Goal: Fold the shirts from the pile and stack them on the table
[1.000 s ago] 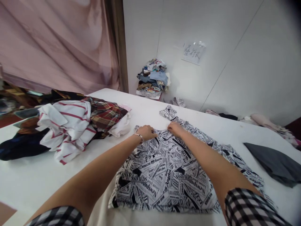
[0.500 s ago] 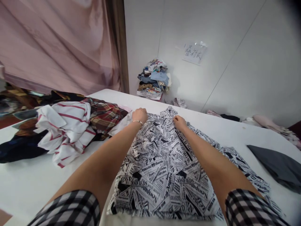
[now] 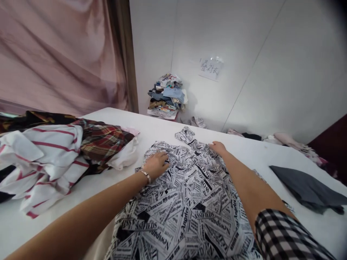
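Note:
A black-and-white newspaper-print garment (image 3: 187, 202) lies spread on the white table (image 3: 81, 191) in front of me. My left hand (image 3: 156, 164), with a thin bracelet at the wrist, lies flat on the garment's upper left part, fingers spread. My right hand (image 3: 218, 147) rests palm down on the garment's upper right edge, beside a crumpled flap of the same print (image 3: 185, 134). Neither hand grips the cloth.
A heap of clothes (image 3: 54, 151), red-striped white and plaid, lies at the left of the table. A dark grey folded cloth (image 3: 306, 187) lies at the right. A stack of clothes (image 3: 166, 95) stands by the wall, with pink and dark items (image 3: 287, 139) beyond the far edge.
My left hand has slid back toward me from the garment's top left corner and flattened on the cloth. My right hand moved slightly right along the top edge. The view shifted right.

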### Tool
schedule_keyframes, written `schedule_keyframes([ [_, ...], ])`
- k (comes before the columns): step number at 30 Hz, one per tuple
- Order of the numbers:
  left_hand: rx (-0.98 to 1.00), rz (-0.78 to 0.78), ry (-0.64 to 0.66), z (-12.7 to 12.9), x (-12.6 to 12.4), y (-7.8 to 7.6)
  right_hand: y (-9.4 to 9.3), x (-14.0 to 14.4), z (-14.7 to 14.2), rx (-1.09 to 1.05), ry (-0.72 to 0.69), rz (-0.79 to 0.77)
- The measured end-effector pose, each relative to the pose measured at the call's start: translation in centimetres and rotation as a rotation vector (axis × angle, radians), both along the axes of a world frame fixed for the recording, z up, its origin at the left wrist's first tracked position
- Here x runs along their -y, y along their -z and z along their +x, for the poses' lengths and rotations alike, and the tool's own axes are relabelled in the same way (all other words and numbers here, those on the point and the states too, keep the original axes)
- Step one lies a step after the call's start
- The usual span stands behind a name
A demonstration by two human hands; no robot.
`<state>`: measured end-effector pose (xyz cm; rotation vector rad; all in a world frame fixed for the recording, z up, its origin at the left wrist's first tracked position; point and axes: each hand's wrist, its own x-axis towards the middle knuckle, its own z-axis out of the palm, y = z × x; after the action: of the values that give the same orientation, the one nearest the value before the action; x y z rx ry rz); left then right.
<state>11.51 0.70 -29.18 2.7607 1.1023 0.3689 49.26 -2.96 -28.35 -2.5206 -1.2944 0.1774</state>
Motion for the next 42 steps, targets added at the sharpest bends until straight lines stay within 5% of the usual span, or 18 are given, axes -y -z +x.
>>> schedule_keyframes([
  [5, -0.142, -0.084, -0.117, -0.4, 0.4, 1.0, 1.1, -2.3, -0.9, -0.01, 0.037, -0.012],
  [11, -0.168, -0.068, -0.194, -1.1, 0.5, 1.8, 1.0, -1.1, 2.8, 0.019, 0.219, 0.045],
  [15, -0.184, -0.089, -0.212, -1.0, 0.2, 1.8, 1.2, 2.5, 5.2, 0.013, 0.127, 0.012],
  [21, -0.167, -0.059, -0.206, -0.7, 0.2, 0.0, 0.8, 12.2, 8.2, 0.032, 0.145, -0.149],
  [26, -0.129, 0.013, 0.04, 0.0, 4.8, -0.7, 0.6, 17.9, 8.3, 0.066, 0.144, -0.247],
  [29, -0.161, -0.037, 0.226, 0.5, 8.2, 0.0, 0.7, 19.5, 8.3, 0.115, 0.177, -0.272],
  [33, -0.185, -0.075, 0.295, 0.7, 10.3, 1.7, 0.8, 21.5, 9.0, 0.183, 0.272, -0.267],
  [38, -0.121, -0.07, 0.291, 0.3, 9.0, 2.2, 1.2, 23.1, 10.0, 0.193, 0.321, -0.28],
  [42, -0.106, -0.005, 0.134, 0.2, 6.9, 1.1, 0.4, 21.8, 10.0, 0.177, 0.281, -0.231],
])
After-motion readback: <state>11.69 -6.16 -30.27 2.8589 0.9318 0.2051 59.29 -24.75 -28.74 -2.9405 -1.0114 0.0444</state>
